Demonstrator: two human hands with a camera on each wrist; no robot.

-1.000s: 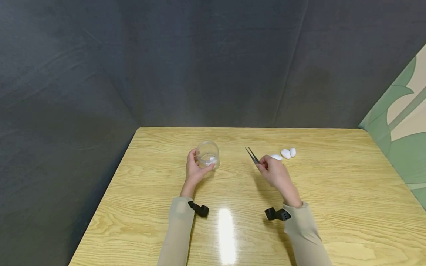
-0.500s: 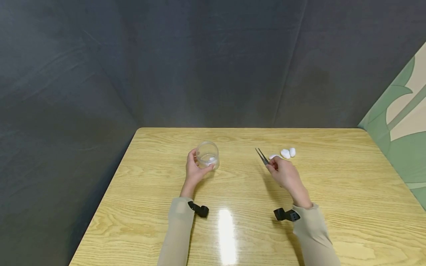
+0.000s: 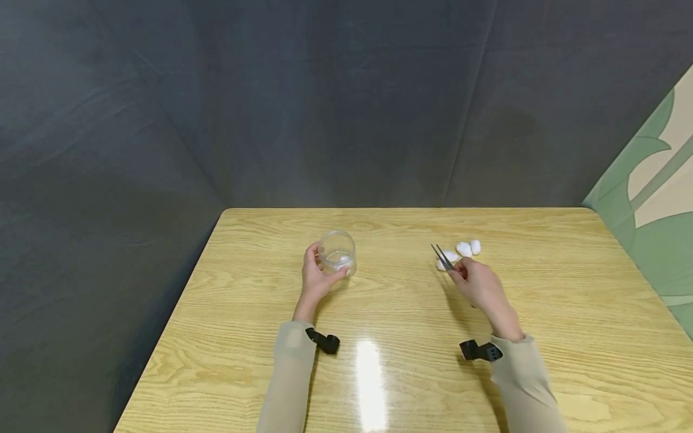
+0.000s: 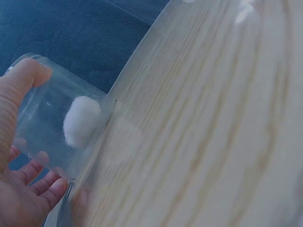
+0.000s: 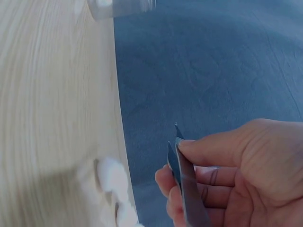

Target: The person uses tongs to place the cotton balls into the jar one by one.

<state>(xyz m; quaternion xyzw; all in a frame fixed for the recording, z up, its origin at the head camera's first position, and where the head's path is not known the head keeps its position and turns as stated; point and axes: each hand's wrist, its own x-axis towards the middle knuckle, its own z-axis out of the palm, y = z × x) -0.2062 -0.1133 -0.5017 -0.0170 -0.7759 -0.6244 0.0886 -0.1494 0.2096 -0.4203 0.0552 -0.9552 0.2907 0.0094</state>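
My left hand (image 3: 316, 281) is wrapped around a clear round jar (image 3: 337, 242) standing on the table. Through its wall, the left wrist view shows a white cotton ball (image 4: 81, 122) inside. My right hand (image 3: 482, 288) pinches a pair of dark metal tweezers (image 5: 188, 189) between thumb and fingers, with the two tips apart and nothing between them. In the head view the tweezers overlap the nearest white cotton balls (image 3: 452, 257). Just beyond them sit two more cotton balls (image 3: 464, 249), side by side.
The wooden table (image 3: 260, 288) ends at a straight back edge, against a dark cloth (image 3: 346, 108). A green and beige patterned surface (image 3: 666, 240) borders it on the right. Each wrist carries a small black camera (image 3: 325, 341).
My right hand has moved to the right with the tweezers, whose tips have come over the near cotton balls. The left hand and jar have stayed put.
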